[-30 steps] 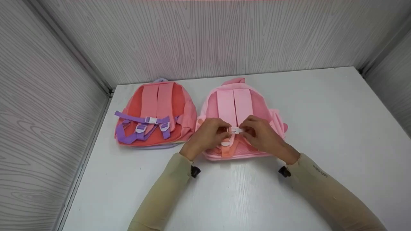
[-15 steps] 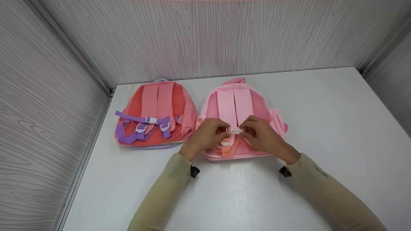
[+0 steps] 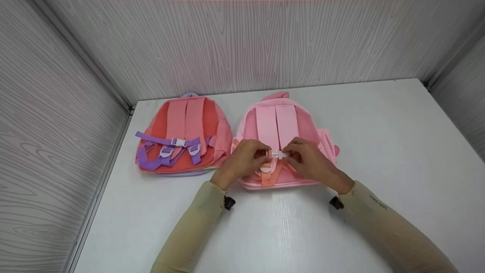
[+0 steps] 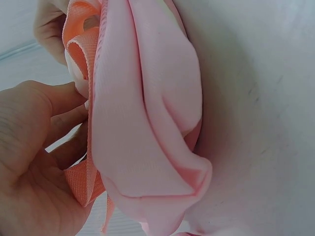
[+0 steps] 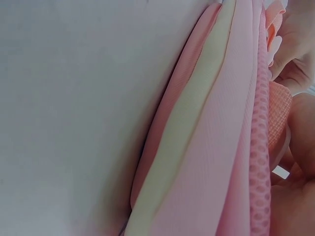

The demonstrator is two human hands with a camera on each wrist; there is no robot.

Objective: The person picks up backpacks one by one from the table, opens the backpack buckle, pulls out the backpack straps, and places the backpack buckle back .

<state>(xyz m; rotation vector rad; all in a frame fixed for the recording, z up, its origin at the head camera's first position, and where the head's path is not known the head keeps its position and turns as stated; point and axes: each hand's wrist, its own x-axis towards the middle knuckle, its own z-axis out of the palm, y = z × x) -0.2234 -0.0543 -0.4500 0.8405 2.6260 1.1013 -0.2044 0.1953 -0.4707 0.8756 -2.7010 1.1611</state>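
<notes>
A light pink backpack [image 3: 267, 121] lies straps-up on the white table, and both hands meet over its lower middle. Between the fingertips is a white plastic buckle [image 3: 279, 155]; whether its halves are fully joined cannot be told. My left hand [image 3: 247, 158] pinches the buckle's left end by an orange strap [image 3: 269, 179]. The right end is pinched by my right hand [image 3: 308, 159]. In the left wrist view orange webbing [image 4: 81, 182] loops past my left hand [image 4: 42, 147]. The pink bag's side hides most of my right hand [image 5: 298, 132] in the right wrist view.
Left of the pink bag, and close against it, lies a coral backpack [image 3: 223, 140] with purple straps [image 3: 149, 161] and a white buckle [image 3: 180, 142]. Wood-patterned panels [image 3: 242, 45] stand behind the white table [image 3: 398, 125] and at its sides.
The buckle pieces have shifted slightly between the fingertips, and the right hand's fingers sit a touch lower. Both hands keep their pinch; the two bags lie as before.
</notes>
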